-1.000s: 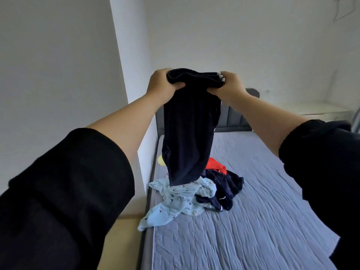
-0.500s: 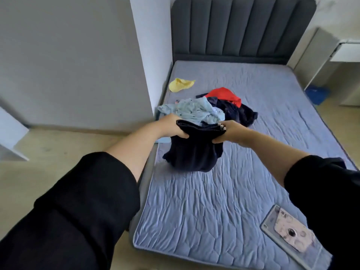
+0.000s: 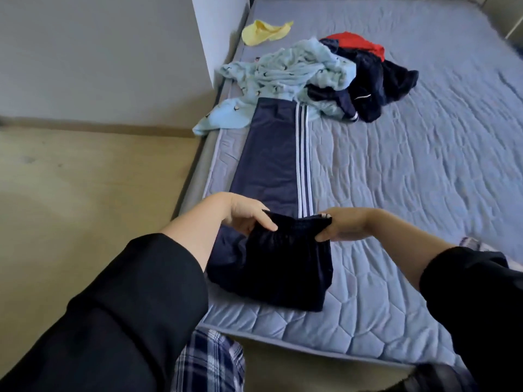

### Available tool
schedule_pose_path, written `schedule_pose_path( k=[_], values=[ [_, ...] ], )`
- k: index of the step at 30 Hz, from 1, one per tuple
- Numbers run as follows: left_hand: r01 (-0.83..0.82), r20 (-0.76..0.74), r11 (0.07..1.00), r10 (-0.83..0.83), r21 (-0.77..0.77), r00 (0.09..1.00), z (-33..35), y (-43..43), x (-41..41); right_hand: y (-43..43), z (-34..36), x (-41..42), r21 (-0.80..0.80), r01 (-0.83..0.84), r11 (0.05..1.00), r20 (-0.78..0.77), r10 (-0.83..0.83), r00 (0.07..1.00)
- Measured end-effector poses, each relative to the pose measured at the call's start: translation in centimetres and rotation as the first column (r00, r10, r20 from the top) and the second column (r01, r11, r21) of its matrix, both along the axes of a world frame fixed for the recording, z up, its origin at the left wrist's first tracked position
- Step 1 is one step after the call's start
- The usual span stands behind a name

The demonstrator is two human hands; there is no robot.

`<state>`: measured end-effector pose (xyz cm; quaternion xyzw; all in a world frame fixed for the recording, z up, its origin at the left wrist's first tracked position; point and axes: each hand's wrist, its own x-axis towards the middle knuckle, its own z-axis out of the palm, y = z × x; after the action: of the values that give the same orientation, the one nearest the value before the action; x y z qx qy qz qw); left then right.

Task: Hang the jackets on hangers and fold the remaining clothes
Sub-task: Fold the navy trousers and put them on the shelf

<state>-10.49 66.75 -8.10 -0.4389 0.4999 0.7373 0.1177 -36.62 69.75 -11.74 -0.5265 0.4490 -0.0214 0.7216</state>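
Navy track pants (image 3: pixel 271 165) with white side stripes lie stretched along the left side of the bed (image 3: pixel 410 179), legs reaching toward the pile. My left hand (image 3: pixel 246 216) and my right hand (image 3: pixel 342 224) each pinch a side of the waistband, which is raised slightly above the mattress. Beyond the pants' far end sits a pile: a light blue printed garment (image 3: pixel 283 72), dark navy clothes (image 3: pixel 376 83) and a red piece (image 3: pixel 356 43).
A yellow garment (image 3: pixel 263 33) lies alone near the bed's upper left. A white wall corner (image 3: pixel 218 38) stands beside the bed's left edge. Wooden floor (image 3: pixel 85 193) spreads to the left. The mattress to the right of the pants is bare quilted fabric.
The pants came down from hanging in the air to lying stretched out on the mattress. My view tilted downward, and both hands moved lower and closer to me, still holding the waistband.
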Motion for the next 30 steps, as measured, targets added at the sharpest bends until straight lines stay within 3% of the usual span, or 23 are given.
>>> schedule_pose_path(
  k=[3, 5, 6, 9, 12, 16, 20, 22, 24, 26, 28, 30],
  values=[
    [-0.382, -0.044, 0.917, 0.379, -0.117, 0.924, -6.2, -1.6, 1.1, -0.8, -5.2, 0.8, 0.080, 0.259, 0.963, 0.250, -0.270, 0.930],
    [-0.621, -0.113, 0.746, 0.614, -0.243, 0.781, -9.7, -2.0, 1.7, -0.9, -8.1, 1.7, 0.084, 0.397, 0.914, 0.279, -0.404, 0.871],
    [-0.678, -0.155, 0.697, 0.661, -0.234, 0.734, -11.1, -1.8, 1.9, -0.7, -9.7, 2.1, 0.072, 0.446, 0.892, 0.251, -0.449, 0.858],
    [-0.624, -0.066, 0.758, 0.624, -0.189, 0.779, -14.5, -0.3, 2.2, 0.5, -14.3, 2.8, 0.002, 0.507, 0.862, 0.071, -0.506, 0.860],
    [-0.511, 0.127, 0.776, 0.587, -0.369, 0.799, -17.1, 1.0, 2.9, 1.6, -16.9, 3.1, -0.051, 0.581, 0.812, -0.020, -0.583, 0.812],
    [-0.520, 0.121, 0.781, 0.586, -0.347, 0.801, -19.3, 2.2, 3.5, 1.6, -18.1, 3.5, 0.037, 0.681, 0.731, -0.042, -0.680, 0.732],
    [-0.552, 0.099, 0.791, 0.592, -0.264, 0.800, -19.9, 2.1, 3.7, 0.3, -18.4, 4.3, -0.088, 0.662, 0.744, -0.102, -0.668, 0.737],
    [-0.531, 0.101, 0.785, 0.585, -0.318, 0.805, -19.5, 1.4, 3.3, -0.5, -18.0, 4.7, -0.109, 0.652, 0.750, -0.099, -0.661, 0.744],
    [-0.497, 0.080, 0.743, 0.587, -0.449, 0.806, -19.0, 0.4, 2.9, -1.3, -17.4, 5.1, -0.090, 0.666, 0.740, -0.041, -0.671, 0.740],
    [-0.535, -0.031, 0.667, 0.610, -0.519, 0.792, -18.5, -0.7, 2.9, -2.2, -16.7, 5.6, -0.114, 0.718, 0.687, 0.078, -0.714, 0.696],
    [-0.628, -0.165, 0.586, 0.651, -0.512, 0.741, -17.8, -1.9, 3.2, -3.0, -16.0, 6.1, -0.192, 0.783, 0.592, 0.190, -0.760, 0.621],
    [-0.628, -0.199, 0.491, 0.670, -0.604, 0.716, -16.7, -3.0, 3.2, -3.6, -15.5, 6.4, -0.328, 0.771, 0.546, 0.165, -0.770, 0.616]
  ],
)
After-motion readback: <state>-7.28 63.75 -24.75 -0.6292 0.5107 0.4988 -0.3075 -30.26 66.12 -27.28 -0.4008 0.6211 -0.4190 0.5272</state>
